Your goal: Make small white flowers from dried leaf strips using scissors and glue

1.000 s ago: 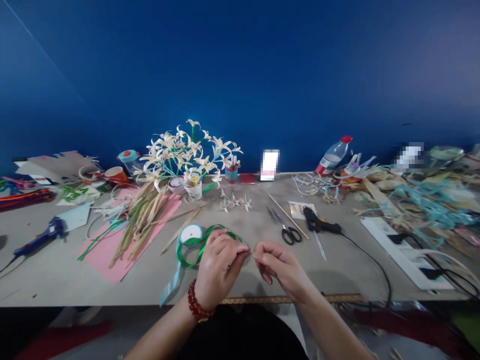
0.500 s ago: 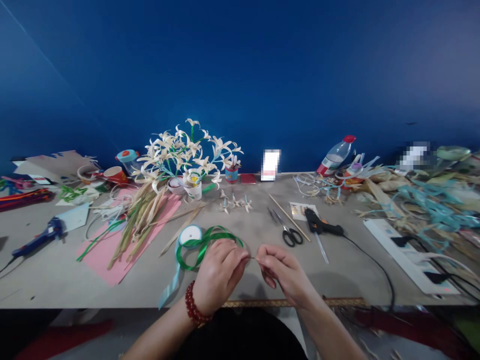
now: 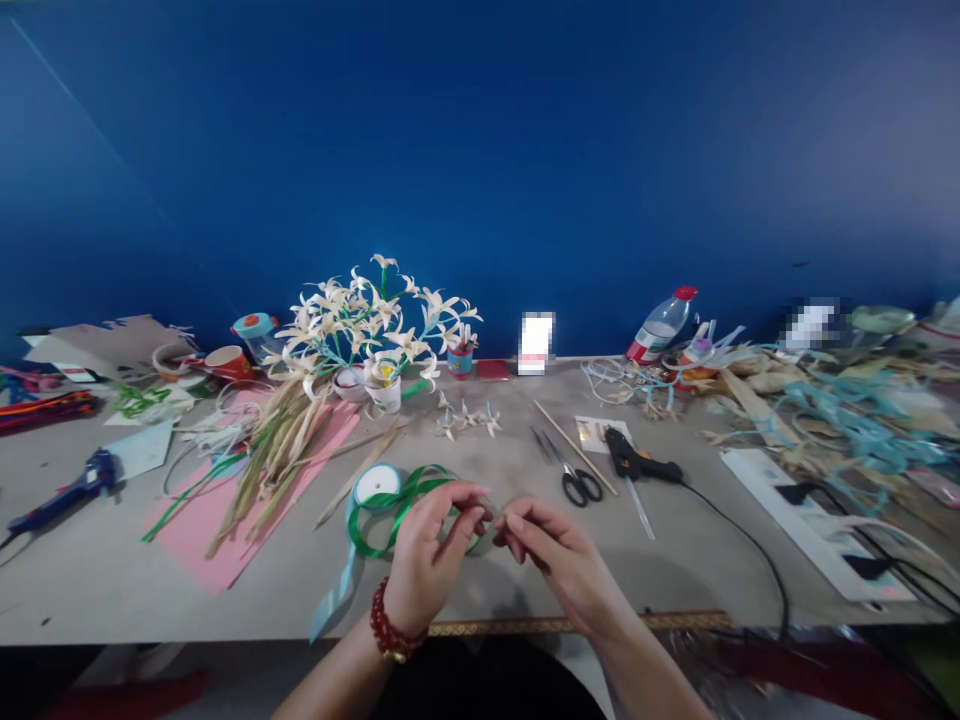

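My left hand (image 3: 427,555) and my right hand (image 3: 559,555) meet over the near middle of the grey table (image 3: 112,560), fingertips pinched together on something thin and small that I cannot make out. A red bead bracelet (image 3: 388,628) circles my left wrist. Just behind my left hand lies a roll of green ribbon (image 3: 390,495), its loose loops curling toward my fingers and a pale tail hanging over the table edge. Black scissors (image 3: 574,478) lie to the right of my hands.
A black glue gun (image 3: 637,462) with its cord lies right of the scissors. White paper flowers (image 3: 367,315) stand in a cup at the back. Dried leaf strips on pink paper (image 3: 225,520), a blue glue gun (image 3: 64,490), a plastic bottle (image 3: 660,325) and teal strips (image 3: 862,420) crowd the table.
Both hands stayed pinched together and drew slightly closer; the view shifted a little, so the table sits lower in the frame.
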